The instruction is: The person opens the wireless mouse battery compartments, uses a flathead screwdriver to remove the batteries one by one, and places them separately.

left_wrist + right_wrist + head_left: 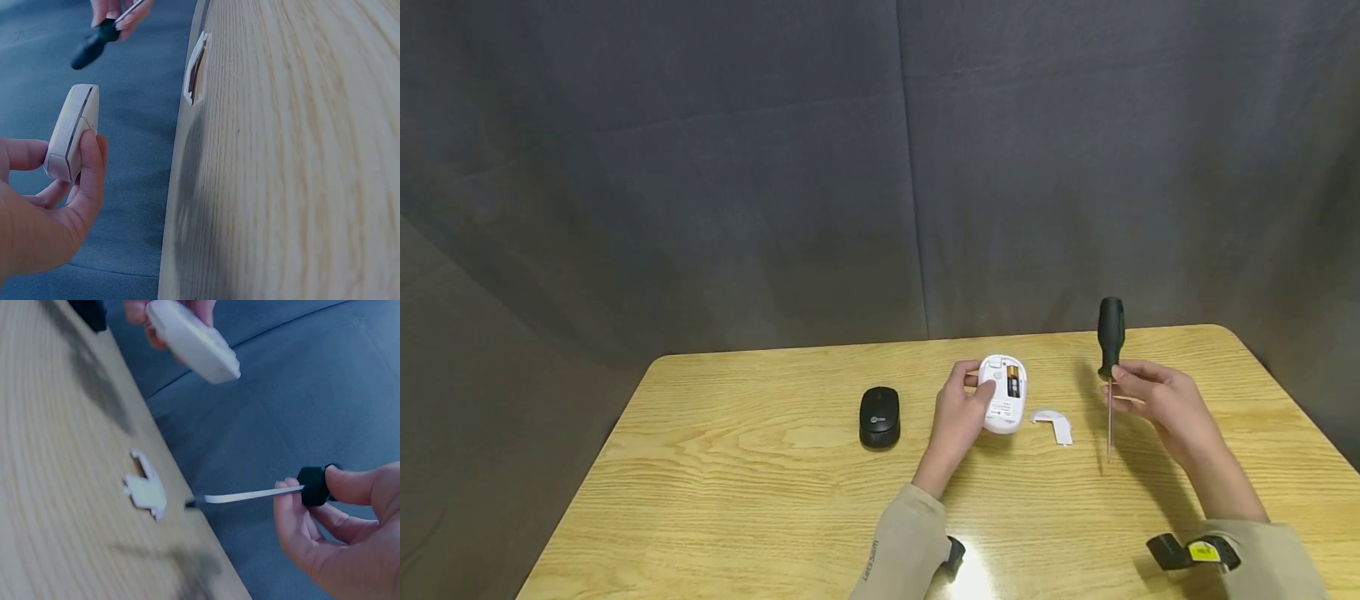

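Both forearms in beige sleeves enter from the near table edge (715,500). Left hand (958,412) raised, fingers and thumb curled round white mouse (1004,393), held off the table with underside up, battery (1012,381) exposed. Right hand (1157,404) pinches screwdriver (1109,358) at the shaft just below the black handle, handle up, tip pointing down at the tabletop. Battery cover (1054,423) lies between the hands; black mouse (879,416) left of them.

Left of the held mouse (1004,393): a second mouse (879,417) on the table (737,500). Between mouse and gripped screwdriver (1109,358): the battery cover (1054,422), flat on the tabletop.
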`<state>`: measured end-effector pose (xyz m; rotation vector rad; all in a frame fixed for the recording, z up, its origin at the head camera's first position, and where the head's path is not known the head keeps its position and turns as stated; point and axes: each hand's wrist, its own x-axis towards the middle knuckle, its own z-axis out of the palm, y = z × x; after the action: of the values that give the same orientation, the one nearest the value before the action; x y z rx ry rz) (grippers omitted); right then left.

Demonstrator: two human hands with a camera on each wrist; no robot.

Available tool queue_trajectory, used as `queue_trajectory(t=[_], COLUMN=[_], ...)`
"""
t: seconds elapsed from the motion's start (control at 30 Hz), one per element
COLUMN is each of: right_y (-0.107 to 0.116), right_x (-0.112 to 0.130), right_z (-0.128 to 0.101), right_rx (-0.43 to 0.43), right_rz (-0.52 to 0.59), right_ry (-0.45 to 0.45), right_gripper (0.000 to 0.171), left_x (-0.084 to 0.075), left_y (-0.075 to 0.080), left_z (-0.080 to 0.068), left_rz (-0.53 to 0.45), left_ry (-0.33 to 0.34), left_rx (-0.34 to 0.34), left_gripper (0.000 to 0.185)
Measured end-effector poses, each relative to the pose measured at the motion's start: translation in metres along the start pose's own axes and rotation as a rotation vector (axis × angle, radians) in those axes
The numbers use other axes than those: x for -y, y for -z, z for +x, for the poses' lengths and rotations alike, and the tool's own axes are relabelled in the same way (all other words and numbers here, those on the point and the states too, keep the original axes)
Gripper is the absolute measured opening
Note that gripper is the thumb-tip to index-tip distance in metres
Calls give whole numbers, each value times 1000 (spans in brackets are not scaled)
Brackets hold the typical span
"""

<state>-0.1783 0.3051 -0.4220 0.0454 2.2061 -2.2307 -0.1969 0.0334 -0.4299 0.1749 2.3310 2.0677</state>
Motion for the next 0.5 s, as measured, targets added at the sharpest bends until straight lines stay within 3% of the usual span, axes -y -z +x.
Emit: queue_trajectory(t=[0.07, 0.17, 0.37, 0.5], right_y=[0, -2, -9, -12], right_x=[2, 6, 13, 18], right_z=[-2, -4, -6, -6], right_rx=[40, 98, 181, 187], right_rz=[160, 335, 530, 611], right_ry=[24, 81, 217, 271], right_gripper=[13, 24, 28, 29], left_x=[0, 1, 1, 1], left_y=[0, -1, -2, -3], left_z=[0, 0, -1, -1], left_rz=[1, -1, -1, -2], left_ry=[-2, 0, 3, 1], left_rx=[2, 7, 13, 9], left_gripper=[37, 36, 36, 36])
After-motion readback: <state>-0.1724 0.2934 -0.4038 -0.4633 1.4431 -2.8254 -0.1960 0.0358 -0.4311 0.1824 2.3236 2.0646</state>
